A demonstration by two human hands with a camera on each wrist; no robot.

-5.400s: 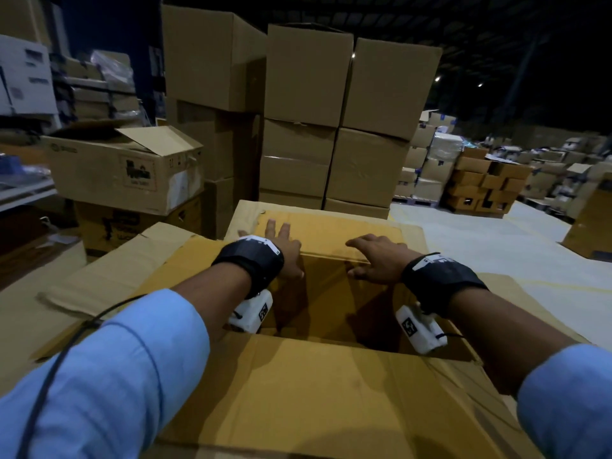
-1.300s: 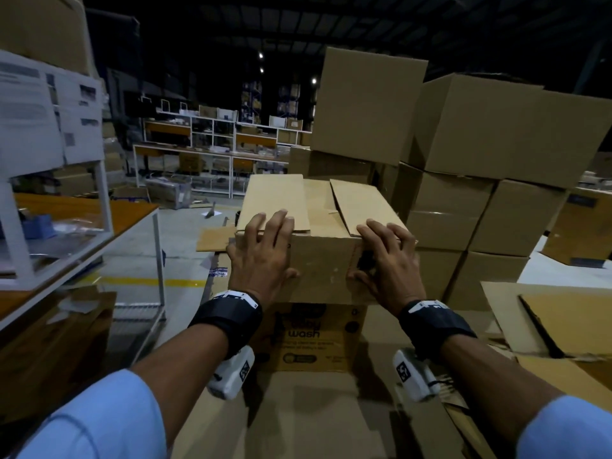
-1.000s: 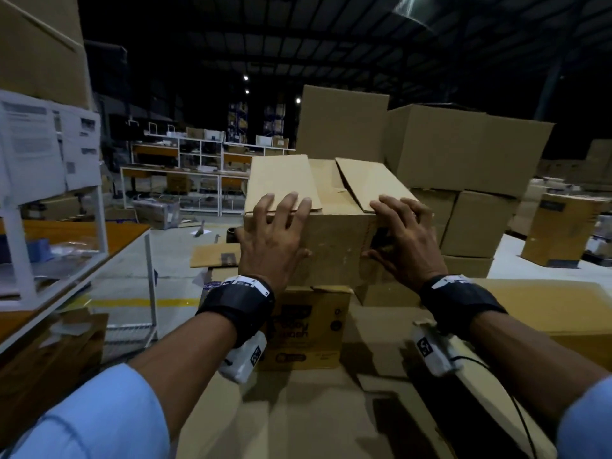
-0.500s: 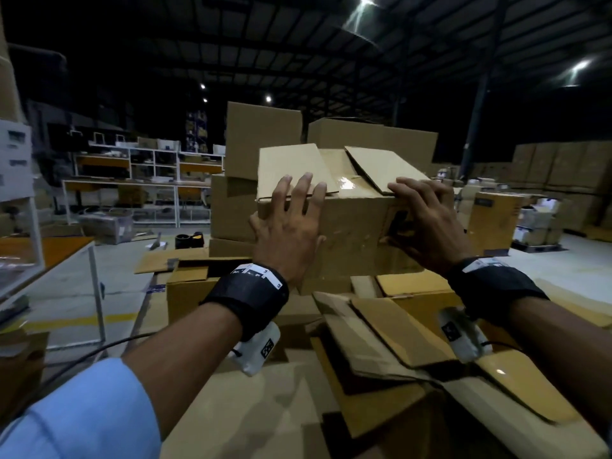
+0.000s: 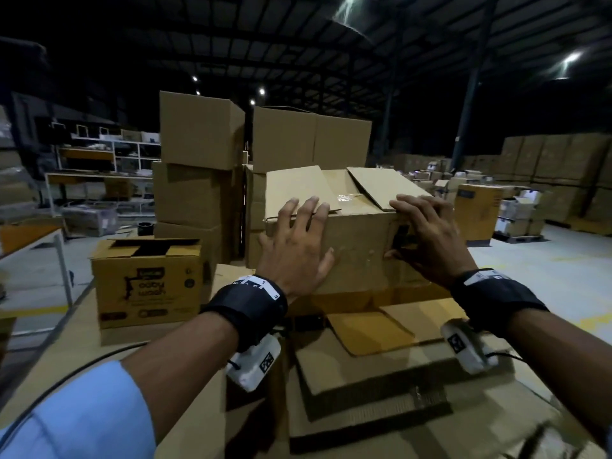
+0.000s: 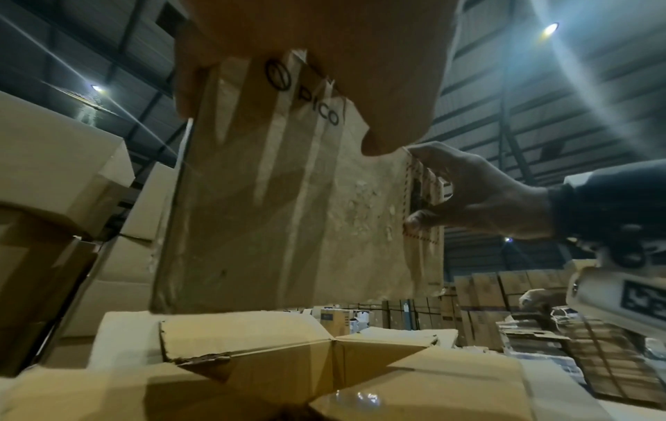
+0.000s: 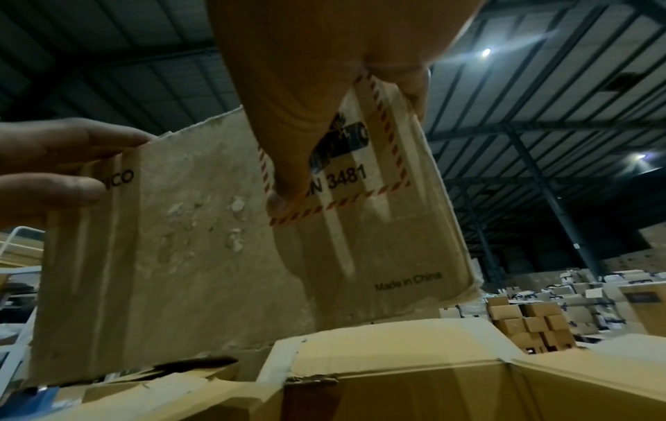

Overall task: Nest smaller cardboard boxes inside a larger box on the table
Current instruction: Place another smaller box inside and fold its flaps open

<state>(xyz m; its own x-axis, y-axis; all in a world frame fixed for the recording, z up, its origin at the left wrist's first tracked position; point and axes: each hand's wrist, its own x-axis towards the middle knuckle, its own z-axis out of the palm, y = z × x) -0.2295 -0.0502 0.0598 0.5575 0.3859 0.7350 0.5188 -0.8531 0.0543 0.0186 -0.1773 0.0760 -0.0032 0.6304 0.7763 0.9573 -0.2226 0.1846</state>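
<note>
Carried rightward, the PICO carton (image 5: pixel 357 246) now hangs at 12 o'clock over the open larger box (image 5: pixel 374 336); left hand (image 5: pixel 294 256) pressed flat, right hand (image 5: pixel 430 243) gripping its corner. Lower it level.

Carried box (image 7: pixel 216 270) reads "PICO", "3481", "Made in China"

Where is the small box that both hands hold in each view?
Head: small box at centre, between left hand and right hand.
Left wrist: its near side fills the centre.
Right wrist: its near side, centre-left.
Shared landmark: large box, flaps open, just below it.
</note>
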